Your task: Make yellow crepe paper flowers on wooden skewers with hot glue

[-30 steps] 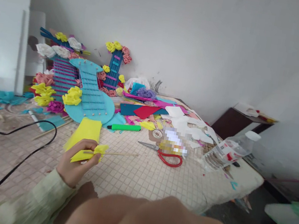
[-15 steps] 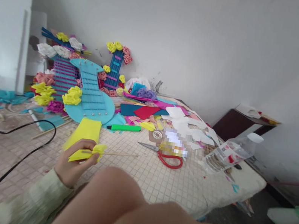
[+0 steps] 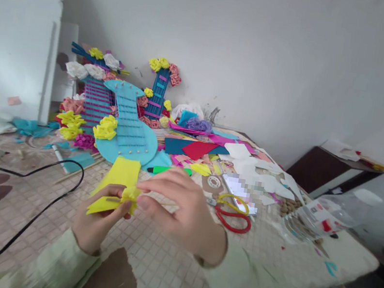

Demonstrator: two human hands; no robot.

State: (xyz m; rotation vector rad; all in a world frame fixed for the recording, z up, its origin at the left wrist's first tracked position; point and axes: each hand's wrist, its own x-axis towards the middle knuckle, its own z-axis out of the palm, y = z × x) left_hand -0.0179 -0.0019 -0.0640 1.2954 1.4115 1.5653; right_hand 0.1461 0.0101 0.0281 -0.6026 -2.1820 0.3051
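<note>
No legible writing anywhere. Red-and-white label on the clear plastic bottle, lying on its side at the right, too blurred to read. Pixelated patch over a small flat thing just beyond the red-handled scissors; nothing readable there either.

Folded yellow crepe-paper piece held in the air above the near middle of the counter, a surface under small-checked beige cloth. Left hand below and behind the piece, fingers curled shut around its lower left part, thumb pressed on top. Right hand reaching in from the right, fingers pinched closed on the crumpled right end of the same piece, thumb beneath, forefinger above. Fingertips of both hands almost touching at the paper, with only its bunched end between them.

Flat yellow paper sheet just beyond the held piece; joined to it or not, cannot tell. Green marker pen on the cloth just past the right hand. Turquoise guitar-shaped craft board farther back, with yellow paper flowers against it. Black cable looping across the left. Dark brown side table at the far right, apart from the counter.
</note>
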